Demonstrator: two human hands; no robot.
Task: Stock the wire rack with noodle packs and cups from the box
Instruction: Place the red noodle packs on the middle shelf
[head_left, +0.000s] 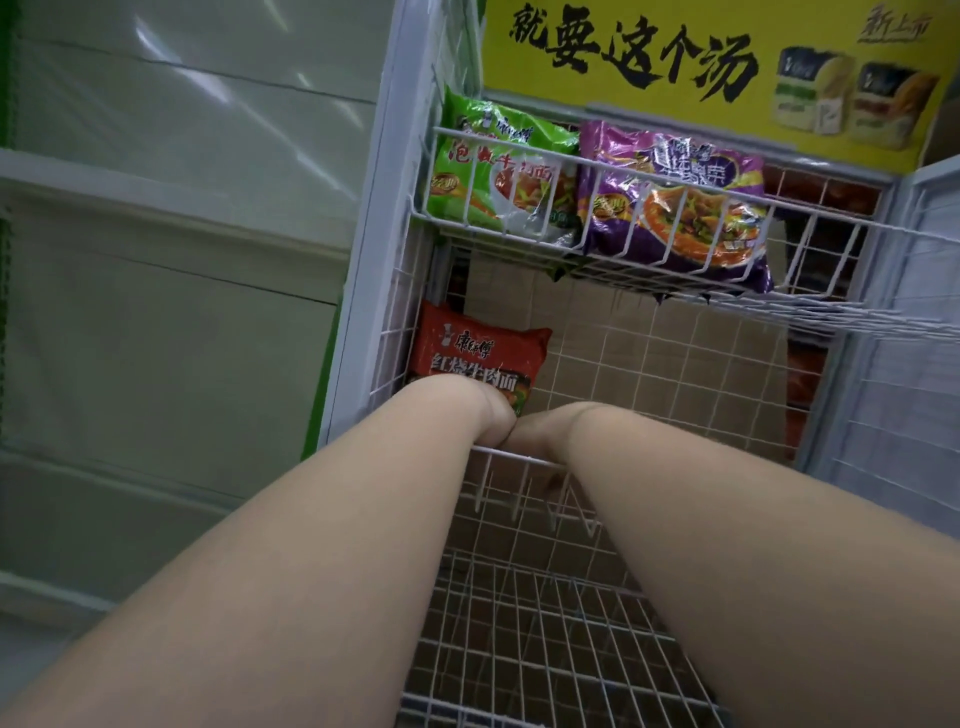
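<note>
hands: left hand (491, 410) and right hand (535, 431) meet over the middle shelf's front wire, fingers hidden, grip unclear
red noodle pack (475, 358): middle shelf's left corner, probably being seated
top shelf: green noodle pack (498, 176), purple noodle pack (675, 208) upright, labels out

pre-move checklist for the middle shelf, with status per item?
1. Red pack on middle shelf: ok, at the left end against the side grid.
2. Left hand on red pack: ok, it touches the pack's lower edge; grip cannot tell, fingers hidden.
3. Right hand grip: cannot tell, fingers hidden behind the front rail.
4. Free space right of red pack: ok, bare wire there.
5. Top shelf: ok, green pack and purple pack sit upright side by side.
6. Box supply: cannot tell, box not in view.
</note>
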